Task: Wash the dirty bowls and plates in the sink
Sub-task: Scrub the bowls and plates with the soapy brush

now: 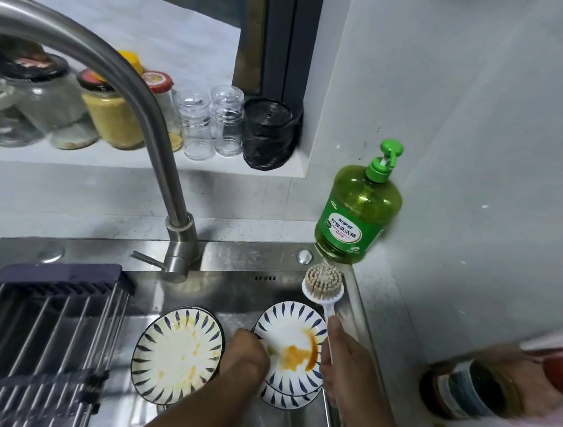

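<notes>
In the steel sink (234,296) lie white plates with blue leaf marks. One plate (177,352) on the left carries yellow smears. On the right a plate (290,334) with orange-brown sauce sits on top of another plate (289,397). My left hand (245,357) grips the left rim of the sauce-stained plate. My right hand (343,361) holds the white handle of a dish brush (323,286), whose bristle head points up above the plate near the sink's back right corner.
A curved steel faucet (164,158) rises behind the sink. A dark roll-up drying rack (42,330) covers the sink's left part. A green dish soap bottle (357,212) stands at the back right. Jars and glasses (209,125) line the sill. A sauce bottle (501,382) lies on the right counter.
</notes>
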